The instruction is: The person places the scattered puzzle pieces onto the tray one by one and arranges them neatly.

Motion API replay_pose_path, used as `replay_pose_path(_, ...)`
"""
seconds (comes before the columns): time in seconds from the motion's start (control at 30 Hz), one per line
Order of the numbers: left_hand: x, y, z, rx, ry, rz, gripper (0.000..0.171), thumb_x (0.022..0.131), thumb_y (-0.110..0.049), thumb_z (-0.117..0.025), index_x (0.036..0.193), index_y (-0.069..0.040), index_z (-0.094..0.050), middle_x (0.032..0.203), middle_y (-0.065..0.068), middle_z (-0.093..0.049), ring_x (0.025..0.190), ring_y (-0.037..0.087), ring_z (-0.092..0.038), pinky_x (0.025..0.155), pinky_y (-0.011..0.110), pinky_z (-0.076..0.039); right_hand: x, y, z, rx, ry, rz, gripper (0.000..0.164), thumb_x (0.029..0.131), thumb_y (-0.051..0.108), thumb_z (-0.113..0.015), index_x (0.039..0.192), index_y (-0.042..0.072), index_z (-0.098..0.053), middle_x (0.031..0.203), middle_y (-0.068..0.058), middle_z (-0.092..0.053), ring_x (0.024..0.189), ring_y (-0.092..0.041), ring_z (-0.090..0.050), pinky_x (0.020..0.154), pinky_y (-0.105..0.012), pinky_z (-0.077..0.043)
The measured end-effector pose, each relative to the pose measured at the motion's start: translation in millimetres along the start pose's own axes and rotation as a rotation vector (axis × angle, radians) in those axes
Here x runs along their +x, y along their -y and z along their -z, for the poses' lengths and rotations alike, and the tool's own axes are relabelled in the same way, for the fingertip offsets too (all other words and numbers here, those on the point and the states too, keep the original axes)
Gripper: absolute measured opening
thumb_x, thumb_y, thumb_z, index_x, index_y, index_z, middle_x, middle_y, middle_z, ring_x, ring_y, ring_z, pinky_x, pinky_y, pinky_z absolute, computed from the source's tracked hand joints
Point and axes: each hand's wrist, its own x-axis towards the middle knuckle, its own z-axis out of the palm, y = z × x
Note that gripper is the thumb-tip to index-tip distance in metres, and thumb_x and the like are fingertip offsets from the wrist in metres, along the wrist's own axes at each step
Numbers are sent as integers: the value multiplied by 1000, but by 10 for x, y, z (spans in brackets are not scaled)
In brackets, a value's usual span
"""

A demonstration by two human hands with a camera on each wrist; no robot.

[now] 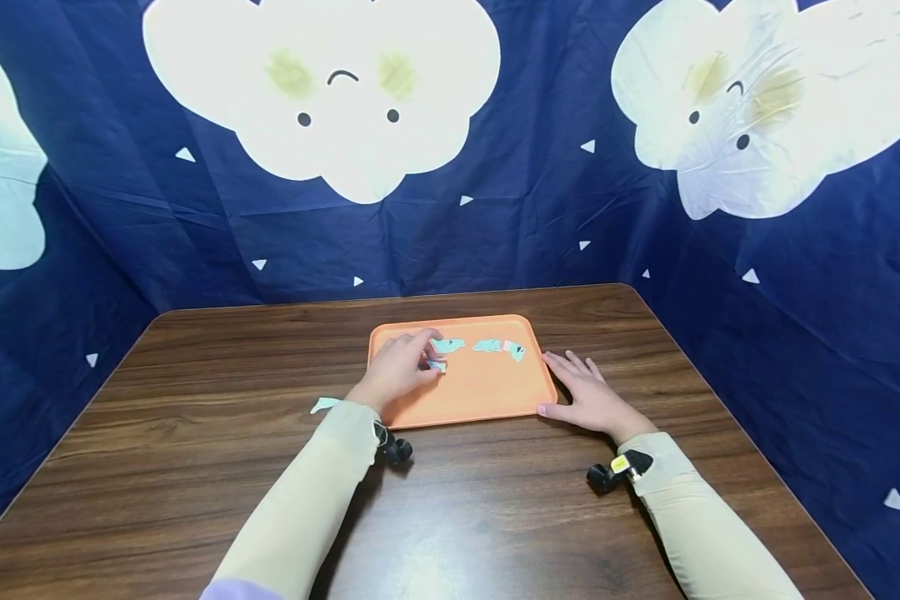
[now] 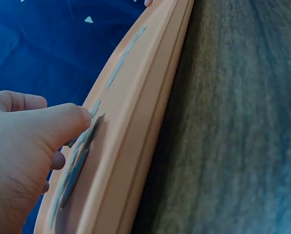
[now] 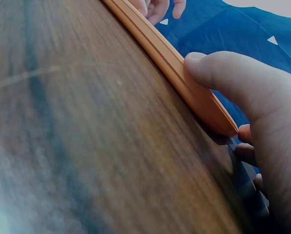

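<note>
My left hand (image 1: 399, 367) is over the left part of an orange tray (image 1: 487, 392), its thumb and fingers pinching a small flat light-blue piece (image 1: 437, 366). In the left wrist view that piece (image 2: 93, 116) stands tilted at the thumb tip, with a shadow beside it. Right by the fingertips lies another light-blue piece (image 1: 450, 345). Farther right on the tray are a light-blue piece (image 1: 487, 345) and a printed piece with a pinkish corner (image 1: 516, 351). My right hand (image 1: 588, 398) rests at the tray's near right corner, thumb on the rim, fingers extended along the side.
A pale green piece (image 1: 325, 404) lies on the brown wooden table (image 1: 195, 417), left of the tray and partly behind the left wrist. A dark blue cloth with white clouds (image 1: 540, 183) hangs behind the table. Both wrists carry small black cameras (image 1: 395, 447).
</note>
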Motion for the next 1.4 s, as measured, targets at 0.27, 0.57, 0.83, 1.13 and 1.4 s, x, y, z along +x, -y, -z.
replay_pose_path(0.27,1,16,-38,34,22,27,51,87,-28,-80,132,-17,-56,98,-7,-68,94,19,-63,90,43,-45,10,0,-1,8,0,1,98,86,61,-67,159,7,-29,162,-15,-33,151,-44,-16,118,-65,-4)
replay_pose_path(0.57,-7,3,-42,57,17,60,54,88,-31,-79,134,-18,-55,102,-8,-72,98,21,-62,90,44,-45,4,1,8,1,-6,8,97,87,60,-67,159,7,-29,162,-14,-33,151,-45,-16,118,-65,-4)
replay_pose_path(0.83,-36,-7,-60,68,-4,58,53,89,-33,-78,135,-17,-57,100,-10,-70,95,21,-62,89,44,-44,6,-10,2,-7,1,4,97,87,60,-67,159,7,-29,162,-14,-33,151,-45,-17,117,-66,-5)
replay_pose_path(1.13,-71,4,-77,23,-30,63,52,90,-33,-76,136,-17,-57,104,-11,-72,97,21,-63,90,45,-45,5,-24,-19,-4,4,3,97,87,60,-66,159,7,-29,162,-14,-33,151,-45,-17,117,-66,-4)
replay_pose_path(1.4,-237,80,60,-43,-102,46,43,92,-29,-74,130,-14,-62,108,-3,-73,94,21,-68,90,45,-49,-1,-40,-15,-3,4,-4,97,88,61,-66,159,7,-28,162,-15,-31,151,-44,-16,117,-66,-5)
